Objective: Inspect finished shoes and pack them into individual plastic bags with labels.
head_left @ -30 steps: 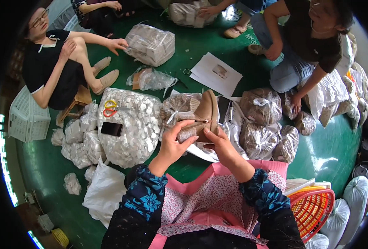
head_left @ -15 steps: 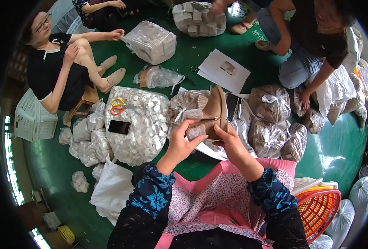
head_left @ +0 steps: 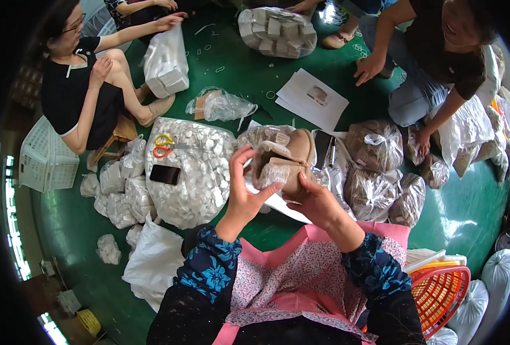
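Up in front of me is a small tan boot (head_left: 300,150) with a pale fluffy lining showing at its opening. My right hand (head_left: 324,208) grips it from below and the right, the thumb pressed on its side. At the opening, my left hand (head_left: 242,192) has its thumb along the lower edge and its fingers curled at the left. Beneath and beyond the boot lies a clear bag of brown pieces (head_left: 266,134), partly hidden by it. A large clear bag of whitish pieces (head_left: 200,167) lies to the left, with yellow-and-red-handled scissors (head_left: 163,146) and a black phone (head_left: 165,174) on it.
Tied bags of brown pieces (head_left: 375,184) stand at the right, small clear bags (head_left: 119,192) at the left. White papers (head_left: 312,99) lie ahead on the green floor. An orange basket (head_left: 439,299) is by my right side. Co-workers sit at far left and far right.
The boot has turned so its fluffy opening faces me more, and my left fingers have spread upward around it. The far-left person has lifted and pulled a clear bag closer.
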### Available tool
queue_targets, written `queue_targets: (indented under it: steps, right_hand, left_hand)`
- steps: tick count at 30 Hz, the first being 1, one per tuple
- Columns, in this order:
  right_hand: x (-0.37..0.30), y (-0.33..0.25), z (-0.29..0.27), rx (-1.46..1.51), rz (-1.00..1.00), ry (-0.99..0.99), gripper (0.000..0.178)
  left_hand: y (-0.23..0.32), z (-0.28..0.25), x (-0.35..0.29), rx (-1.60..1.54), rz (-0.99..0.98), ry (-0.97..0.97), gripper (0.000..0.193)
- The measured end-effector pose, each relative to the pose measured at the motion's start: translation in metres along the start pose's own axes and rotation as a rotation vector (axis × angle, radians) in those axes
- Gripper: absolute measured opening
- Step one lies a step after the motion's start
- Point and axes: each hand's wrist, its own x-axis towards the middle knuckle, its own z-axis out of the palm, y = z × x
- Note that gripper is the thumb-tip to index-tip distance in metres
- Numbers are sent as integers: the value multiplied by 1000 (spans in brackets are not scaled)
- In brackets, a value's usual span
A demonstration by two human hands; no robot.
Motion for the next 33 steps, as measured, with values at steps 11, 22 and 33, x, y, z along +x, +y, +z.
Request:
queue_targets:
  steps: [11,22,33]
  right_hand:
    - [-11,-3,25,-338,-299,31,56]
    - [-4,-5,23,-447,-430,34,70]
    - [-5,-2,19,-254,-185,-27,57]
  left_hand:
    - [-22,-3,0,-433,-259,91,60]
    - [-23,-7,6,-221,-373,-14,53]
    - [-25,-18,5,-213,-356,-26,31]
